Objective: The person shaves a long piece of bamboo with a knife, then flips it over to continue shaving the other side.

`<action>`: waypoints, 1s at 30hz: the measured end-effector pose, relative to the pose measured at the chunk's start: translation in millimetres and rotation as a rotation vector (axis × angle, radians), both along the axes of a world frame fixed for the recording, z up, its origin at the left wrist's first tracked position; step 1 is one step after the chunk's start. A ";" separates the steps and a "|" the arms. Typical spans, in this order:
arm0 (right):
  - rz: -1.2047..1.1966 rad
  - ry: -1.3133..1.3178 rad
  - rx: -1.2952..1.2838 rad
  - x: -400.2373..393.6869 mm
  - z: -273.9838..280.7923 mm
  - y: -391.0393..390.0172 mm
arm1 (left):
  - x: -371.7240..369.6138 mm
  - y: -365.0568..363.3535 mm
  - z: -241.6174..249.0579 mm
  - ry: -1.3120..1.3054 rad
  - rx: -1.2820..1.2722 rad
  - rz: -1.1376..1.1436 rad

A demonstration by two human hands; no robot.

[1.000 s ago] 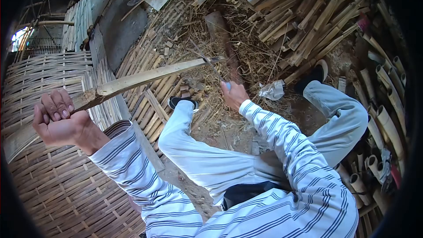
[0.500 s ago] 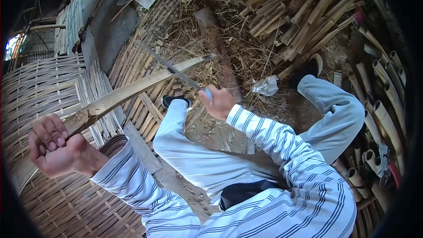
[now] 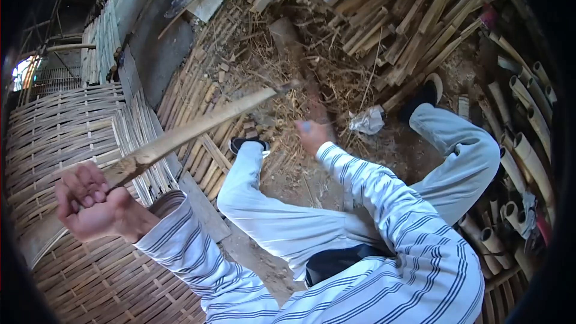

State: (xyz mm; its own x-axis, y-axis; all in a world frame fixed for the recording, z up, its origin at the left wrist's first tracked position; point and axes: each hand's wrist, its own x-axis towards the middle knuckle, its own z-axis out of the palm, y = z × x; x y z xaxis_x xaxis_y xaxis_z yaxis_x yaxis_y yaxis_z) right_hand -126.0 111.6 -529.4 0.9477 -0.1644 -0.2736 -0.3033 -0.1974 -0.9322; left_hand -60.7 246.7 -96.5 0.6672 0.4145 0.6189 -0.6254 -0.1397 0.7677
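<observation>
On the left, my left hand (image 3: 91,205) is closed around a long split bamboo piece (image 3: 198,121), which slants up to the right to a dark far end. A rough, broken-looking node shows on the bamboo just beyond my fingers. My right hand (image 3: 315,137), in the middle of the view, is closed around the pale handle of a knife (image 3: 306,126). Its blade is smeared and hard to make out. The right hand is below the far end of the bamboo, apart from it.
A brown log (image 3: 294,42) lies among shavings (image 3: 336,72). Split bamboo (image 3: 414,6) is heaped at the top, and bamboo tubes (image 3: 528,156) stand at right. Woven bamboo matting (image 3: 66,126) covers the left. Crumpled pale wrapping (image 3: 367,120) lies by my foot.
My right hand has moved slightly right with the knife, and the long blade that showed across the bamboo is now blurred. My left hand keeps its hold; the view has shifted slightly.
</observation>
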 end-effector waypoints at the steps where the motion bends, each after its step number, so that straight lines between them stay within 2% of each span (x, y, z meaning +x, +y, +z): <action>1: 0.074 -0.003 -0.041 6.3 5.1 -6.6 | -4.2 3.9 -0.9 0.006 -0.024 0.003; 3: 0.200 0.009 -0.123 15.7 26.3 -20.6 | -4.7 -0.8 -1.4 0.001 0.000 0.073; 6: 0.267 0.057 -0.101 7.0 113.0 -24.5 | -0.1 -4.5 -1.8 -0.035 0.011 -0.005; 9: 0.208 -0.057 -0.096 -5.6 83.6 -3.2 | -2.4 -6.1 -5.6 0.011 -0.001 0.012; 12: 0.160 0.230 -0.199 7.9 -13.5 -18.5 | 1.7 -0.5 0.6 -0.028 -0.020 -0.035; 14: 0.142 0.194 -0.128 8.1 28.1 -17.6 | -0.4 2.7 -0.8 -0.028 -0.037 -0.067; 15: 0.145 0.177 -0.110 9.7 52.5 -24.6 | 0.7 -6.3 -0.2 -0.005 -0.005 -0.007; 18: 0.323 0.047 -0.152 3.3 101.5 -22.6 | 7.2 -18.2 1.4 -0.017 -0.020 -0.059; 19: 0.329 0.147 0.010 3.1 100.1 -24.0 | 7.2 -18.5 0.6 -0.005 0.008 -0.036; 20: 0.195 0.121 -0.109 -1.1 69.8 -15.8 | 3.1 -16.0 1.8 0.026 0.019 -0.013; 22: 0.123 0.186 -0.156 4.7 4.9 -24.8 | 0.8 -9.9 1.2 0.024 0.020 0.016; 23: 0.120 0.179 -0.181 9.0 9.9 -22.6 | -1.1 -3.4 0.0 -0.005 -0.015 -0.045; 24: 0.112 0.160 -0.094 6.8 12.9 -16.7 | 2.6 0.2 3.6 -0.016 -0.001 -0.056; 26: 0.134 0.153 0.054 2.7 75.6 -23.2 | 0.8 0.4 -1.8 -0.007 0.003 -0.037; 27: 0.199 0.080 0.019 -2.0 77.5 -15.2 | 0.5 -1.4 -2.7 -0.012 0.022 -0.017; 30: 0.179 0.095 -0.108 -13.4 69.0 -3.7 | 1.8 10.4 -2.5 -0.002 0.055 -0.118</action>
State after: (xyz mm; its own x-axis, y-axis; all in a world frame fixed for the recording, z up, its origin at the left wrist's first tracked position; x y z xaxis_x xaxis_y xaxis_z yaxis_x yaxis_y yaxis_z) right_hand -139.4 107.9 -460.4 0.9352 -0.0292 -0.3528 -0.3399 -0.3530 -0.8717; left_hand -59.0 257.1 -99.0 0.7084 0.2986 0.6396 -0.6412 -0.1066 0.7599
